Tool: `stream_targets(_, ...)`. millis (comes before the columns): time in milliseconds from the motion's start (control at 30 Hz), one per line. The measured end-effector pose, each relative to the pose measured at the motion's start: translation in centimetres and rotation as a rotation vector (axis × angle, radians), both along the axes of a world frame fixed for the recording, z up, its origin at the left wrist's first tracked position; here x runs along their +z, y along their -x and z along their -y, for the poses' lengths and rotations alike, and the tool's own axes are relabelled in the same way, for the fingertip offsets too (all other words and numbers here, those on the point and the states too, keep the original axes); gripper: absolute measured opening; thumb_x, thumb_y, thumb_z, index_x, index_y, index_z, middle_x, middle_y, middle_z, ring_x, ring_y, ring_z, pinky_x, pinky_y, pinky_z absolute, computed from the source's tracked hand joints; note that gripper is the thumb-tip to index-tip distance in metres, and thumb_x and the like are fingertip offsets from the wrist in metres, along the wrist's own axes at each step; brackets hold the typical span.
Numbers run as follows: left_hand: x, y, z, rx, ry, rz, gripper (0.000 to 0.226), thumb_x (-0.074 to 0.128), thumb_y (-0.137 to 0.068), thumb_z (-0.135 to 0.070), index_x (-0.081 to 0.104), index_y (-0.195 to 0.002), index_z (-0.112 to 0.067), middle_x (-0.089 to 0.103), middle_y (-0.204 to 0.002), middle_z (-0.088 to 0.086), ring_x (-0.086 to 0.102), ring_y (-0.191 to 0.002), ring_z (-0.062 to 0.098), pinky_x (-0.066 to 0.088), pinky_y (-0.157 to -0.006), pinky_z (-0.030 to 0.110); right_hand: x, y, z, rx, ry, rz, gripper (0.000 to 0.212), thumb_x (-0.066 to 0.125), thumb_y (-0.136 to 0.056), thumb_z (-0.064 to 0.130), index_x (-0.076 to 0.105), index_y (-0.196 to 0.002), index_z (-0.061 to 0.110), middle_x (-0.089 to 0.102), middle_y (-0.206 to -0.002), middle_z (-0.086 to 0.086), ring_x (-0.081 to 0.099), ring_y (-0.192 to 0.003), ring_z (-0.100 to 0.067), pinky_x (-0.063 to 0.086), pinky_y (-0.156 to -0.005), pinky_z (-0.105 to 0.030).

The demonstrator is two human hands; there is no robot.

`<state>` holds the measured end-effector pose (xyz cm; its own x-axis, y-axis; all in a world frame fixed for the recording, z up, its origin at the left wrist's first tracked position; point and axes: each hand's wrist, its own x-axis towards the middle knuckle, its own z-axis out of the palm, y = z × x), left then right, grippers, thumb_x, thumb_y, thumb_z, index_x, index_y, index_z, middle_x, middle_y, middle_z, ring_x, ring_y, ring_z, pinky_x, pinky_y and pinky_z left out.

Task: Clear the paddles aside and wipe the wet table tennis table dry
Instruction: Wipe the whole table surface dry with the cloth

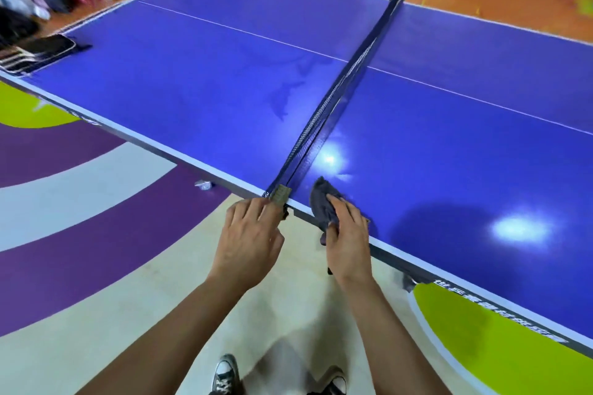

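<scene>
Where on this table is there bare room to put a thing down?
Free: the table right of the net, across the centre line; left of it, from the black cases to the wet patch. Crowded: the near net end, where the left hand and the right hand with the cloth are.

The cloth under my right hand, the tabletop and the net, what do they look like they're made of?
The cloth looks like soft dark grey fabric, matte; it bunches and droops over the edge. The tabletop seems a hard coated board, glossy blue, mirroring lamp glare. The net is dark open mesh, likely synthetic cord.
</scene>
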<state>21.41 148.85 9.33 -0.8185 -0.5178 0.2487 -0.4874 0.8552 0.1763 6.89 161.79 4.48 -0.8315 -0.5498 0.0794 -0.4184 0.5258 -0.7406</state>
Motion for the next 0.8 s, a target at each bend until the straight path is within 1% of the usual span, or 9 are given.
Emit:
stream_targets(33,0.3,-0.6,1.4,-0.007,0.015,-0.018,0.024,0.055,-0.090,-0.025,0.062,-0.111,-0.018,0.060,-0.112,0.003,0.056,-0.101,0.030,0.040,-0.090,0.040,0.6,-0.6,1.5,-0.011,0.023,-0.009,0.057,0.054,-0.096,0.001,0.049,-0.147,0.028,0.047,-0.149,0.002,0.038,-0.130,-0.020,0.040,-0.112,-0.046)
stream_targets(133,1.5,-2.9,6.3,-0.031,0.007,-0.045,0.031,0.044,-0.090,-0.031,0.064,-0.110,-0.020,0.061,-0.113,0.002,0.054,-0.102,0.028,0.038,-0.092,0.039,2.1,-2.6,6.8,-0.052,0.094,-0.018,0.057,0.053,-0.097,0.001,0.049,-0.146,0.029,0.047,-0.148,0.005,0.037,-0.131,-0.018,0.038,-0.113,-0.044)
stream_targets(200,2.0,-4.1,9.1,-0.041,0.010,-0.054,0.027,0.048,-0.088,-0.028,0.063,-0.110,-0.021,0.061,-0.114,0.001,0.052,-0.104,0.026,0.035,-0.093,0.036,2.9,-3.5,9.6,-0.076,0.124,-0.017,0.056,0.051,-0.099,0.002,0.048,-0.147,0.029,0.047,-0.147,0.007,0.038,-0.133,-0.018,0.038,-0.114,-0.043)
stream_targets(267,2.2,-5.3,12.1,-0.040,0.007,-0.039,0.027,0.050,-0.088,-0.027,0.062,-0.111,-0.020,0.060,-0.116,0.002,0.052,-0.106,0.026,0.036,-0.095,0.037,3.6,-4.5,12.5,-0.103,0.159,-0.049,0.055,0.051,-0.098,0.001,0.049,-0.148,0.026,0.049,-0.146,0.004,0.041,-0.133,-0.020,0.037,-0.114,-0.041)
stream_targets(367,2.1,-5.8,16.0,-0.027,-0.020,-0.020,0.034,0.042,-0.090,-0.031,0.064,-0.113,-0.019,0.062,-0.119,0.005,0.056,-0.107,0.030,0.043,-0.095,0.043,4.4,-4.9,16.3,-0.104,0.180,-0.079,0.059,0.052,-0.096,-0.004,0.049,-0.149,0.021,0.049,-0.148,-0.004,0.043,-0.135,-0.027,0.033,-0.113,-0.034)
stream_targets(433,1.8,-5.4,18.3,-0.027,-0.057,-0.012,0.038,0.039,-0.090,-0.033,0.065,-0.113,-0.018,0.062,-0.119,0.006,0.057,-0.105,0.033,0.046,-0.093,0.046,4.7,-4.5,18.8,-0.098,0.180,-0.062,0.061,0.051,-0.095,-0.005,0.048,-0.150,0.023,0.047,-0.149,-0.006,0.041,-0.136,-0.028,0.036,-0.113,-0.038)
stream_targets(500,1.2,-4.3,20.5,-0.041,-0.072,0.002,0.038,0.039,-0.089,-0.033,0.065,-0.113,-0.018,0.062,-0.119,0.005,0.057,-0.105,0.034,0.046,-0.092,0.047,4.7,-3.6,21.3,-0.106,0.178,-0.044,0.062,0.051,-0.096,-0.004,0.047,-0.150,0.025,0.045,-0.150,-0.003,0.040,-0.136,-0.025,0.041,-0.112,-0.043)
stream_targets(633,-0.7,-1.0,25.2,-0.069,-0.087,0.030,0.038,0.039,-0.089,-0.032,0.065,-0.113,-0.018,0.062,-0.119,0.005,0.057,-0.106,0.033,0.044,-0.093,0.044,2.6,0.1,26.4,-0.119,0.171,0.008,0.061,0.049,-0.098,-0.001,0.044,-0.151,0.030,0.041,-0.153,0.002,0.038,-0.139,-0.021,0.041,-0.113,-0.045)
stream_targets(800,-3.2,3.3,31.6,-0.112,-0.089,0.118,0.037,0.041,-0.089,-0.034,0.067,-0.111,-0.019,0.062,-0.117,0.004,0.059,-0.105,0.032,0.044,-0.093,0.043,-0.6,6.1,32.5,-0.183,0.081,0.079,0.059,0.049,-0.098,0.001,0.044,-0.152,0.025,0.041,-0.154,-0.004,0.036,-0.141,-0.025,0.036,-0.117,-0.046)
